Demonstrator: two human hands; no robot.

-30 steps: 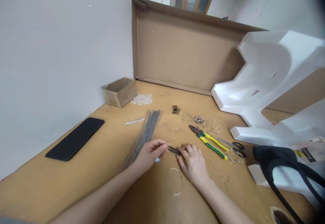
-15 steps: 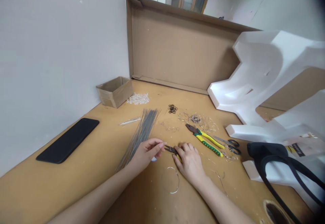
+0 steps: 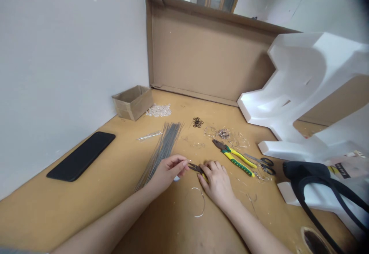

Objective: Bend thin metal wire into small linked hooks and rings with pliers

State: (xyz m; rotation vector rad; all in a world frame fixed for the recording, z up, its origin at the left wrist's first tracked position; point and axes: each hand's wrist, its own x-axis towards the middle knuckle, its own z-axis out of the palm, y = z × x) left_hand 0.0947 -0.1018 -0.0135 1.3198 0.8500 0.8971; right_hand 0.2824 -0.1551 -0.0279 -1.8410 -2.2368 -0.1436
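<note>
My right hand (image 3: 216, 179) is closed around the handles of small needle-nose pliers (image 3: 196, 167), low over the table. The dark jaws point left toward my left hand (image 3: 170, 171), whose thumb and index finger pinch a thin piece of wire (image 3: 189, 161) by the jaw tips. The exact shape of that piece is too small to make out. A bit of something white and round (image 3: 176, 178) shows under the left fingers. A bundle of straight grey wires (image 3: 165, 146) lies just behind my left hand. In front of the pliers rests a curved loose wire (image 3: 203, 204).
Yellow-green pliers (image 3: 239, 161) and black-handled scissors (image 3: 266, 161) lie to the right. Farther back are black rings (image 3: 197, 122), tangled wire rings (image 3: 223, 133), clear small pieces (image 3: 158, 110) and a cardboard box (image 3: 133, 103). A black phone (image 3: 82, 156) lies left; white foam (image 3: 300, 65) stands right.
The whole view has shifted slightly, with things sitting a little farther right. Both hands keep nearly the same pose at the pliers' jaws.
</note>
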